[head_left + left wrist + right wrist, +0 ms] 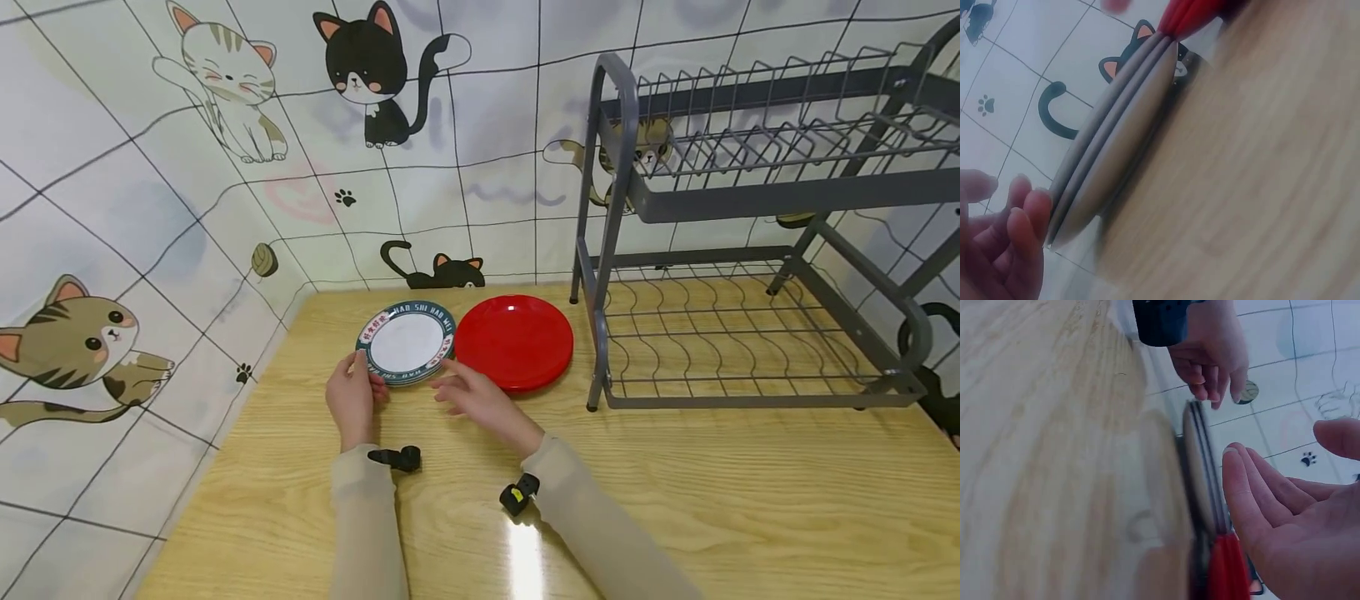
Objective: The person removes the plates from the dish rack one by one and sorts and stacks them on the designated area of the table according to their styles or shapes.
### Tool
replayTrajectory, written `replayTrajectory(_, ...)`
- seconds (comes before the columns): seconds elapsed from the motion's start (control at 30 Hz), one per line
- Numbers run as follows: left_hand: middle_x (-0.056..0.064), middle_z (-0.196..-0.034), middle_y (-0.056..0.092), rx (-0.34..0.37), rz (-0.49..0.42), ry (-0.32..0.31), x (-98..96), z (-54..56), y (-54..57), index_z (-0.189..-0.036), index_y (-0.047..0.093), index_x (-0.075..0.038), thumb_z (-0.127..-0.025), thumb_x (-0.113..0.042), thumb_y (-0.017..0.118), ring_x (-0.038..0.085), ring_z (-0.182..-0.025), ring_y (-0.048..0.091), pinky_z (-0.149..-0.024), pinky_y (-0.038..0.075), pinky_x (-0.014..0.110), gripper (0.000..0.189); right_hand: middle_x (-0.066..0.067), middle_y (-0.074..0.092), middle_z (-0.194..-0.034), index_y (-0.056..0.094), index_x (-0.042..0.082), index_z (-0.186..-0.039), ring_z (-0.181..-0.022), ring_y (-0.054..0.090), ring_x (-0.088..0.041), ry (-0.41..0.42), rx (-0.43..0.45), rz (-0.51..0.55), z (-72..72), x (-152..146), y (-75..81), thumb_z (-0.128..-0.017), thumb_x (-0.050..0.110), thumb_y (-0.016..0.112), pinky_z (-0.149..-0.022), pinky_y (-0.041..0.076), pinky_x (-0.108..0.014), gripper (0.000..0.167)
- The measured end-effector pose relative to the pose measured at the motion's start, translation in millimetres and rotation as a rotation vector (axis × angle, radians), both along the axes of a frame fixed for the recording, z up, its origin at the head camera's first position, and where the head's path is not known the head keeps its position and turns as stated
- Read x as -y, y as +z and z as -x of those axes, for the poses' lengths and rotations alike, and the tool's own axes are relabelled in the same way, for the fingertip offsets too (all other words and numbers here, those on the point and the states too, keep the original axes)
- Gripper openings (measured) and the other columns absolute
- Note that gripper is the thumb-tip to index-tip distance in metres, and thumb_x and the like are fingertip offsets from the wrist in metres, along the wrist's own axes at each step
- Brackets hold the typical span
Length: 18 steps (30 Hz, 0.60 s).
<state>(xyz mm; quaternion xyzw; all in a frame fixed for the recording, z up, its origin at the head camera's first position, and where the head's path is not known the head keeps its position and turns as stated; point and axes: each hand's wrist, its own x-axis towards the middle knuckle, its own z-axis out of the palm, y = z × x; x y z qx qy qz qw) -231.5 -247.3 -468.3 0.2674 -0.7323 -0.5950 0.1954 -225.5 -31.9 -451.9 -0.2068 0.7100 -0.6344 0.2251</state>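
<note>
A small stack of white plates with dark green patterned rims [407,342] lies on the table, its layered edges showing in the left wrist view. Beside it, touching or nearly so, is a stack of red plates [513,342]. My left hand [352,398] is at the near left of the patterned stack. Its fingertips [1038,209] meet the plate edges, while the thumb stands apart from them. At the near right of that stack, my right hand [480,402] has its fingers extended and holds nothing; whether they touch the rim I cannot tell.
A grey two-tier dish rack [600,317] with wire shelves stands on the wooden table [465,533] at the right. Behind and left, tiled walls [495,108] bear cat pictures. Both wrists wear black straps with small devices.
</note>
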Motion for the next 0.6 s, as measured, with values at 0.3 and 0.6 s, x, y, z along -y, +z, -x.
replayTrajectory(0.3,0.005,-0.078,0.062,-0.054,0.221,-0.13,-34.4,9.2,26.6,-0.113,0.058,-0.014,-0.089,-0.045,0.046,0.022,-0.062,0.061,-0.05,0.049,0.031,0.041,0.003,0.052,-0.121,0.04,0.025,-0.132,-0.104,0.052,-0.012,-0.04,-0.277,-0.117,-31.4,-35.6,51.4,-0.089,0.034,0.053,-0.08,0.049,-0.03,0.046)
replayTrajectory(0.6,0.001,-0.091,0.06,0.013,0.57,-0.347,-70.8,15.0,42.4,-0.112,0.059,-0.016,-0.09,-0.041,0.047,0.016,-0.078,0.056,-0.065,0.046,0.03,0.035,0.011,0.05,-0.119,0.044,0.032,-0.128,-0.099,0.053,-0.011,-0.179,-0.439,-0.262,-60.4,-99.0,94.3,-0.087,0.046,0.05,-0.074,0.049,-0.028,0.044)
